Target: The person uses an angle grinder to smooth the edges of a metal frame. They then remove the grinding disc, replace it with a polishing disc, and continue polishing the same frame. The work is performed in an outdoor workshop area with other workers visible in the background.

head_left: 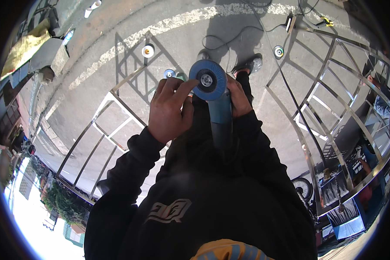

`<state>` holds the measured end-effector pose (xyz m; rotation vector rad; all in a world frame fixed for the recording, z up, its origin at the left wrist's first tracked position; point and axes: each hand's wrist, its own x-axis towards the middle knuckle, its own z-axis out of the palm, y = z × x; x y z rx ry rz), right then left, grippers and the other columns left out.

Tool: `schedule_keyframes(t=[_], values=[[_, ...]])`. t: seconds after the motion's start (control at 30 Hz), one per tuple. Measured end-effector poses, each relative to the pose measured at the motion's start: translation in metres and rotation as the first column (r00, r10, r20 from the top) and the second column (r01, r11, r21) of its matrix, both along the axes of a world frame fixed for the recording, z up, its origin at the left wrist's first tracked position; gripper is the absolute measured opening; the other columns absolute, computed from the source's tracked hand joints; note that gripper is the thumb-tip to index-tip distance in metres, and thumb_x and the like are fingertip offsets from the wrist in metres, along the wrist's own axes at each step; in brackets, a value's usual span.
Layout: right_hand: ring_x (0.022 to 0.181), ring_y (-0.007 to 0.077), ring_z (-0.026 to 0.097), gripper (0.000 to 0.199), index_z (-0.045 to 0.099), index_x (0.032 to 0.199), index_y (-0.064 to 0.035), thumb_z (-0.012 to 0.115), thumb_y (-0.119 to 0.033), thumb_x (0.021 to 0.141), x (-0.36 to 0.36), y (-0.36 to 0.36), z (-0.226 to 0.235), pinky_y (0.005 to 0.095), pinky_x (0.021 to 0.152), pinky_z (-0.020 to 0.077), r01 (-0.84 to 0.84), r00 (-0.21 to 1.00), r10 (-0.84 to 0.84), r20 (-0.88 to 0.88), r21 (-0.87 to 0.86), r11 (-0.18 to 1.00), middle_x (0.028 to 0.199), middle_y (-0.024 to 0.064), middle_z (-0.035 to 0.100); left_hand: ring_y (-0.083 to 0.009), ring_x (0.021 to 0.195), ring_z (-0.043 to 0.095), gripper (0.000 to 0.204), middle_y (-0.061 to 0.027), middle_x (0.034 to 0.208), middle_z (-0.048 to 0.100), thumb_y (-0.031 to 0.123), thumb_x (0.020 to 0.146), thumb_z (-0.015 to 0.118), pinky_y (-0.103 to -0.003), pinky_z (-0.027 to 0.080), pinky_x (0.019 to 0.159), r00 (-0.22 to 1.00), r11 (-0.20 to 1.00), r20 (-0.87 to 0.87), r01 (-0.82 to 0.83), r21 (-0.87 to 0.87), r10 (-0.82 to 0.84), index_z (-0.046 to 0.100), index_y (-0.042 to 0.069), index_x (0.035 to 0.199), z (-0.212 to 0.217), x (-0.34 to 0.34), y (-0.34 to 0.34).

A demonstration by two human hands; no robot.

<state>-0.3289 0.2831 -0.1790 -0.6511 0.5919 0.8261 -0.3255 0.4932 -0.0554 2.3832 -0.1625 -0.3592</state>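
Observation:
An angle grinder (pixel 221 113), teal with a dark handle, is held upright in front of my body with its blue flap disc (pixel 219 78) facing me. My right hand (pixel 239 99) is closed around the grinder's head from the right, partly hidden behind the disc. My left hand (pixel 170 108) has its fingers bent at the disc's left edge, the index finger reaching over the face toward the metal centre nut (pixel 206 80). Its other fingertips are mostly hidden. Just behind the left hand, a bit of green (pixel 180 76) shows, too covered to name.
Welded metal frames stand on the left (pixel 112 96) and right (pixel 333 93). Discs lie on the pavement: a white-rimmed one (pixel 148 50), a blue one (pixel 169 73) and one at right (pixel 278 52). A black cable (pixel 286 82) crosses the ground. Another person (pixel 382 104) is at the far right.

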Motion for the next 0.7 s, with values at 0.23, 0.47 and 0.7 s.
schedule_keyframes(t=[0.23, 0.47, 0.7], values=[[0.101, 0.0134, 0.068, 0.056, 0.059, 0.137, 0.0026, 0.074, -0.032, 0.096, -0.009, 0.008, -0.001, 0.0296, 0.087, 0.0556, 0.001, 0.999, -0.006, -0.049, -0.107, 0.994, 0.114, 0.0084, 0.070, -0.0374, 0.103, 0.057, 0.053, -0.0187, 0.109, 0.056, -0.008, 0.078, 0.056, -0.049, 0.049, 0.086, 0.997, 0.997, -0.007, 0.073, 0.012, -0.073, 0.064, 0.003, 0.129, -0.014, -0.016, -0.011], [0.107, 0.0165, 0.069, 0.058, 0.056, 0.140, 0.0033, 0.073, -0.031, 0.097, -0.013, 0.022, 0.002, 0.0307, 0.092, 0.0569, -0.012, 1.000, 0.012, -0.018, -0.049, 0.999, 0.121, 0.0119, 0.070, -0.0394, 0.107, 0.057, 0.052, -0.0206, 0.111, 0.057, -0.005, 0.084, 0.058, -0.051, 0.049, 0.091, 0.994, 0.996, 0.093, 0.041, 0.082, -0.049, 0.062, 0.002, 0.135, -0.031, -0.014, 0.002], [0.108, 0.0159, 0.069, 0.057, 0.056, 0.141, 0.0024, 0.072, -0.031, 0.097, -0.021, 0.027, -0.002, 0.0309, 0.093, 0.0564, 0.025, 0.999, -0.026, -0.033, -0.034, 0.999, 0.122, 0.0107, 0.070, -0.0404, 0.109, 0.057, 0.042, -0.0203, 0.113, 0.058, -0.004, 0.084, 0.059, -0.053, 0.048, 0.092, 0.989, 0.986, 0.122, 0.067, 0.153, -0.086, 0.063, 0.000, 0.125, -0.028, -0.016, 0.010]])
